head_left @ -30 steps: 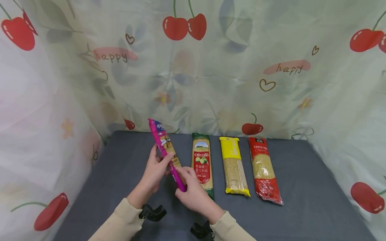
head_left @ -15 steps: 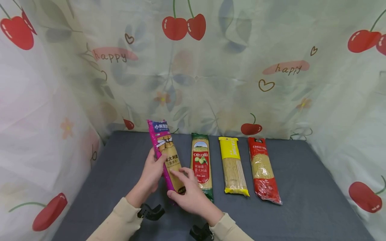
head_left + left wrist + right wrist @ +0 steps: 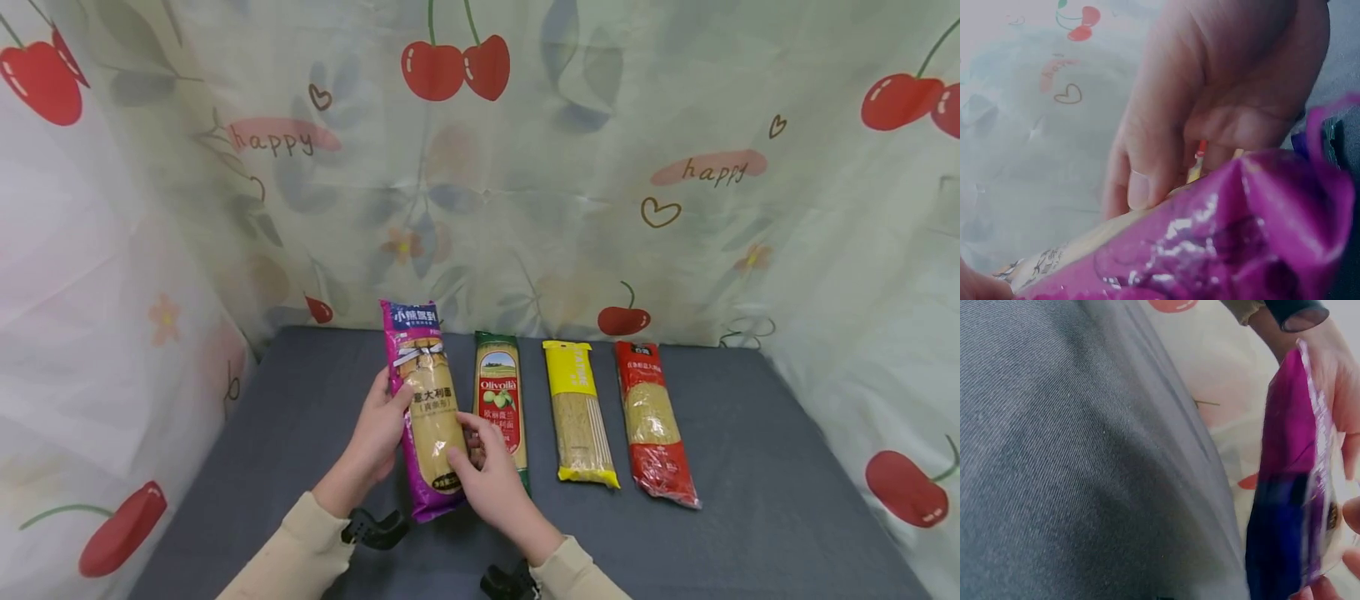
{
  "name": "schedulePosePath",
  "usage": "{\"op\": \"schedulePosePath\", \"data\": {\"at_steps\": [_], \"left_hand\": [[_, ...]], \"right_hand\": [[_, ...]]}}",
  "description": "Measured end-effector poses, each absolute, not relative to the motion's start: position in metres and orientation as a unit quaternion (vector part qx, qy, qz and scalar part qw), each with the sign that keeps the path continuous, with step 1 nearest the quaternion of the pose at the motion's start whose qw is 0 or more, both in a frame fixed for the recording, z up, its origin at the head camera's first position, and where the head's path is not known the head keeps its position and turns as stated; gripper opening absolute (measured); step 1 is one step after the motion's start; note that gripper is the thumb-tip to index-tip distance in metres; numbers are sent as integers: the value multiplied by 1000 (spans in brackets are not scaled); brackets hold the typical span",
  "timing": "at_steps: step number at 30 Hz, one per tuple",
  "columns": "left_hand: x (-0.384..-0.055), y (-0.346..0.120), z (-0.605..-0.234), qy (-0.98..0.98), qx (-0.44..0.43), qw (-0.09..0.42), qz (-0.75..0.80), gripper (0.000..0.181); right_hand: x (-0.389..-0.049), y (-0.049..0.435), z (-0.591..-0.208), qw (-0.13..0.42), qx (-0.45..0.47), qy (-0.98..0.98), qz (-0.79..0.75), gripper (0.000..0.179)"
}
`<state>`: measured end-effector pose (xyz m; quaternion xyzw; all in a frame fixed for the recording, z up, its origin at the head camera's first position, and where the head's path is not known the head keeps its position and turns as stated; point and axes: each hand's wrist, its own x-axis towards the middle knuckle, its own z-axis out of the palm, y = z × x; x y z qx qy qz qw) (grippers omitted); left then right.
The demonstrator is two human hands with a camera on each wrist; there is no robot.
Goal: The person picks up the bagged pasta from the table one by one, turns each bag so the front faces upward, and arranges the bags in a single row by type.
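A purple packet of spaghetti, with a dark blue top label, is held tilted above the table, its printed front toward me. My left hand grips its left edge, thumb on the front and the other fingers mostly hidden behind. At the lower right edge, my right hand pinches the packet with its thumb on the front and fingers curled at the side. In the left wrist view, the packet's crinkled purple end is near, with the right thumb pressing on the front. The right wrist view shows the packet edge-on.
On the dark grey table lie a green-and-red Olivoila spaghetti packet, partly behind the right hand, a yellow spaghetti packet and a red spaghetti packet. A cherry-printed curtain stands behind and at both sides.
The purple packet has turned from edge-on to face me and shifted slightly right. My right hand has moved from its lower end and front to its right edge; the left keeps its grip.
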<state>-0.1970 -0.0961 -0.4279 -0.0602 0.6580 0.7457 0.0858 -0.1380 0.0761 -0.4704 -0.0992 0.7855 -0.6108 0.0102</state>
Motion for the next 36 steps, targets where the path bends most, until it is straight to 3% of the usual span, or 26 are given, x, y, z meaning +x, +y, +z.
{"op": "schedulePosePath", "data": {"at_steps": [12, 20, 30, 36], "left_hand": [[-197, -94, -427, 676, -35, 91, 730, 48], [-194, -95, -437, 698, -3, 79, 712, 50], [-191, -104, -456, 762, 46, 63, 643, 67], [-192, -109, -469, 802, 54, 88, 588, 67]], "right_hand": [[-140, 83, -476, 143, -40, 766, -626, 72], [-140, 83, -477, 128, -73, 774, -616, 58], [-140, 79, -478, 125, -97, 785, -598, 45], [-141, 80, -478, 139, -81, 781, -603, 43]]}}
